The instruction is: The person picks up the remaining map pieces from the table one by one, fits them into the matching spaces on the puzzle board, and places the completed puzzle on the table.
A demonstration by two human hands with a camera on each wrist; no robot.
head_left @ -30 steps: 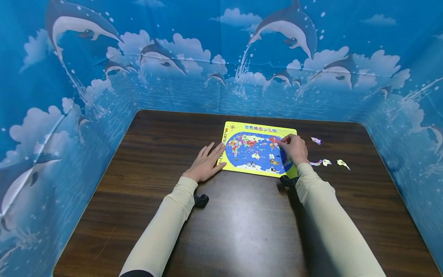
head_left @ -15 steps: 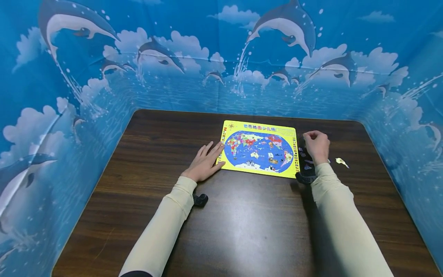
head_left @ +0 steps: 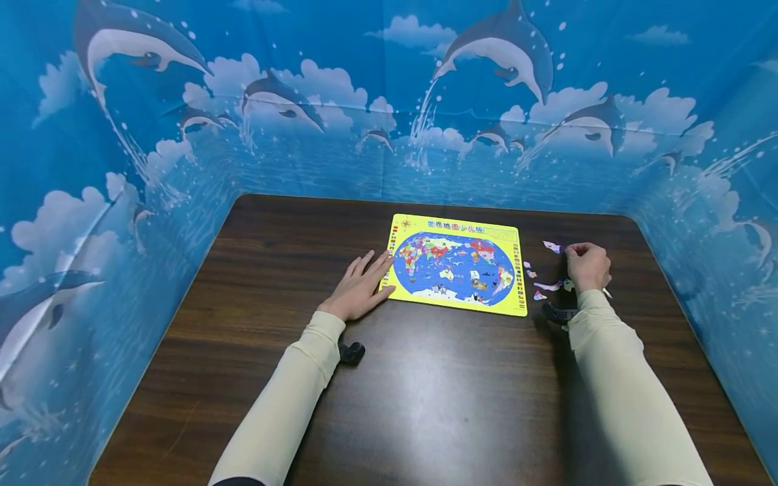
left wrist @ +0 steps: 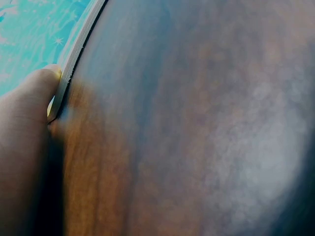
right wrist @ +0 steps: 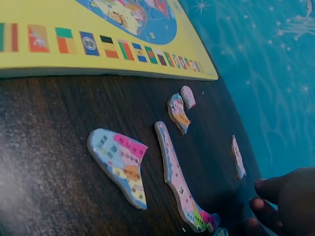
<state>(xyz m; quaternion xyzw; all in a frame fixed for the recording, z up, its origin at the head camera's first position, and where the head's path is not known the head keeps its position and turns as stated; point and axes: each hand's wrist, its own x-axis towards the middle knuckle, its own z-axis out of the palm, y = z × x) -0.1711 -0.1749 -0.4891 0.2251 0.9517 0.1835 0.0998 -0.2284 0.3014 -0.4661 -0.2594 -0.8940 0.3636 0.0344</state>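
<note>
board [head_left: 454,260] lies flat, map face up, on the table [head_left: 425,405] in the head view. the left hand [head_left: 360,287] is spread, fingers straight and relaxed, tips at the near left corner of the board; it grips nothing and seems to be steadying it. the right hand [head_left: 589,266] is among loose pieces [head_left: 549,287] to the right of the board, fingers bent, thumb and forefinger close together. whether a piece is between them i cannot tell.

the left wrist view shows the thumb [left wrist: 37,88] touching the edge of the board [left wrist: 76,59]; the other fingers are out of sight.

in the right wrist view, a wedge [right wrist: 120,167] and a long piece [right wrist: 184,182] lie on the table beside the board's row of flags [right wrist: 110,46], smaller ones beyond. bent fingers [right wrist: 268,187] show at the lower right, with no piece visible at their tips.

the step looks like picking out a piece; the next move probably calls for a light pinch on thin edges, then matching the shape to its slot.
</note>
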